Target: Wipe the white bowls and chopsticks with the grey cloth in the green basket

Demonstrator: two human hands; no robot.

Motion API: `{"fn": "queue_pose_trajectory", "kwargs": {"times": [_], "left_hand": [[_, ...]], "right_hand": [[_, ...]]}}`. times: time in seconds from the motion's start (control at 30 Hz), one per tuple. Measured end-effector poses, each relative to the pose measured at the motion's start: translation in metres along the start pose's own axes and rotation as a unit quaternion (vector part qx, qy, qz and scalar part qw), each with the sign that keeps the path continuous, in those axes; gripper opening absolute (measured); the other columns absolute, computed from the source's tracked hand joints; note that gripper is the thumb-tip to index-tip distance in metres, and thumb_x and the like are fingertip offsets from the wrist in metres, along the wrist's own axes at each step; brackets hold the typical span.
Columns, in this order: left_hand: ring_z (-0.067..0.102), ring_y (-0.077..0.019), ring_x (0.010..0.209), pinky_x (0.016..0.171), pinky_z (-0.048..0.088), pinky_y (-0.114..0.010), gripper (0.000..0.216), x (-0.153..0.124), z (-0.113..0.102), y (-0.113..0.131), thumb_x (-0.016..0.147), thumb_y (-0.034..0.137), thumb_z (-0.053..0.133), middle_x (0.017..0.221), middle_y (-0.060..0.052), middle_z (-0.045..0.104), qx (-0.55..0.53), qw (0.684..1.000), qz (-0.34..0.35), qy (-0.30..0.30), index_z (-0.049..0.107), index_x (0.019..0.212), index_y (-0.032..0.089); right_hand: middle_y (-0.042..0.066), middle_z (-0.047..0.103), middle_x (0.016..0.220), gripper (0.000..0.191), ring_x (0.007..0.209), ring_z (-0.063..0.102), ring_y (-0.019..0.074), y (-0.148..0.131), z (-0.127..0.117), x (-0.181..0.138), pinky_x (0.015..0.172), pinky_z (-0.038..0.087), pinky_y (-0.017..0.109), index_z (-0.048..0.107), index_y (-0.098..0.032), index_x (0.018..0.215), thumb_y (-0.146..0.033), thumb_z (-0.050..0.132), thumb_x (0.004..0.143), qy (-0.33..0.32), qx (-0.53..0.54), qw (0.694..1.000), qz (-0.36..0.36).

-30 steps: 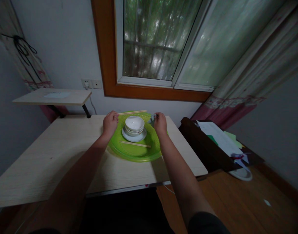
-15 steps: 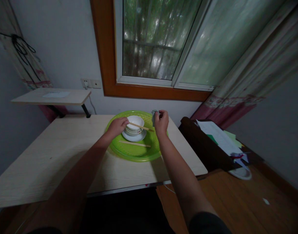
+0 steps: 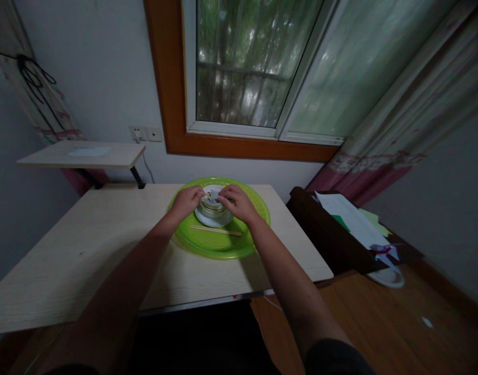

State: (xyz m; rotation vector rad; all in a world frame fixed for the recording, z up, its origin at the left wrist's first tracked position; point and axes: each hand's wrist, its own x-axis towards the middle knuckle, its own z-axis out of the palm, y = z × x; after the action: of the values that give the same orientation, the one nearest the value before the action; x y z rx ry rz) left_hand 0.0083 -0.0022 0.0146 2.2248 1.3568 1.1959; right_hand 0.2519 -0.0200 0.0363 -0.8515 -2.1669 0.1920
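My left hand is closed, pinching the end of wooden chopsticks above a stack of white bowls. From the other side my right hand grips a small grey cloth, which covers the chopsticks where the two hands come close together. Most of the chopsticks' length is hidden by the cloth and my right hand. Under the bowls is a white plate, set in a round green tray. More wooden chopsticks lie on the tray in front of the plate.
The tray sits on a pale wooden table. At the back left stands a small raised shelf with a paper on it. Right of the table, a dark brown piece of furniture carries papers. A window is behind.
My right hand has moved left and down, bringing the cloth from beyond the chopsticks' far tip onto them near my left hand. My left hand has barely shifted.
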Motion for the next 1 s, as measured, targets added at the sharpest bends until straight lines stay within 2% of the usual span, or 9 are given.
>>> {"fn": "queue_pose_trajectory", "kwargs": {"times": [0.17,0.33,0.43,0.63,0.73,0.9,1.0], "left_hand": [[0.065,-0.0224,0.076,0.076,0.048,-0.032,0.023,-0.001,0.000,-0.001,0.097,0.029,0.054,0.073,-0.004,0.069,0.007,1.000,0.017,-0.014,0.070,0.083,0.022],[0.065,-0.0208,0.077,0.076,0.048,-0.031,0.025,-0.002,-0.001,0.001,0.100,0.033,0.052,0.076,-0.003,0.069,0.017,0.998,0.050,-0.046,0.070,0.088,0.020],[0.066,-0.0213,0.078,0.078,0.048,-0.031,0.027,-0.003,-0.002,0.005,0.101,0.034,0.052,0.078,-0.004,0.070,0.029,0.995,0.059,-0.070,0.071,0.090,0.020],[0.066,-0.0221,0.079,0.080,0.049,-0.033,0.028,-0.003,0.003,0.007,0.103,0.034,0.051,0.083,-0.006,0.073,0.042,0.991,0.080,-0.103,0.071,0.090,0.020],[0.068,-0.0218,0.080,0.081,0.050,-0.033,0.027,-0.003,0.005,0.005,0.104,0.034,0.050,0.089,-0.006,0.075,0.033,0.994,0.072,-0.081,0.072,0.097,0.020],[0.070,-0.0208,0.083,0.084,0.053,-0.032,0.027,-0.003,0.001,0.003,0.105,0.030,0.047,0.096,-0.006,0.078,0.013,1.000,0.018,0.014,0.072,0.107,0.020],[0.071,-0.0219,0.093,0.091,0.054,-0.034,0.026,-0.002,0.000,0.005,0.104,0.030,0.050,0.105,-0.008,0.078,0.021,0.999,0.030,0.031,0.074,0.109,0.019]], "right_hand": [[0.010,0.073,0.105,0.021,0.102,0.064,0.0235,0.013,0.005,0.001,0.096,0.048,0.038,0.069,-0.021,0.090,-0.039,0.067,0.100,0.002,-0.010,1.000,0.029],[0.009,0.075,0.107,0.021,0.097,0.067,0.0230,0.014,0.012,-0.001,0.088,0.049,0.033,0.070,-0.020,0.111,-0.032,0.076,0.095,-0.044,-0.032,0.997,0.063],[0.009,0.076,0.105,0.017,0.096,0.068,0.0232,0.006,0.012,-0.001,0.087,0.049,0.033,0.072,-0.020,0.109,-0.029,0.075,0.096,-0.069,-0.061,0.994,0.055],[0.010,0.076,0.105,0.016,0.098,0.068,0.0237,-0.002,0.015,0.002,0.088,0.049,0.033,0.073,-0.019,0.109,-0.030,0.073,0.098,-0.076,-0.090,0.993,0.031],[0.011,0.076,0.106,0.016,0.100,0.067,0.0241,0.002,0.014,0.003,0.090,0.049,0.033,0.072,-0.019,0.111,-0.030,0.071,0.099,-0.065,-0.091,0.993,0.036],[0.012,0.075,0.109,0.016,0.101,0.066,0.0251,0.012,0.011,0.000,0.091,0.048,0.035,0.070,-0.018,0.113,-0.027,0.067,0.101,-0.037,-0.105,0.992,0.055],[0.012,0.074,0.109,0.016,0.102,0.065,0.0253,0.015,0.010,-0.002,0.092,0.048,0.035,0.069,-0.018,0.114,-0.026,0.065,0.101,-0.037,-0.110,0.992,0.053]]}}
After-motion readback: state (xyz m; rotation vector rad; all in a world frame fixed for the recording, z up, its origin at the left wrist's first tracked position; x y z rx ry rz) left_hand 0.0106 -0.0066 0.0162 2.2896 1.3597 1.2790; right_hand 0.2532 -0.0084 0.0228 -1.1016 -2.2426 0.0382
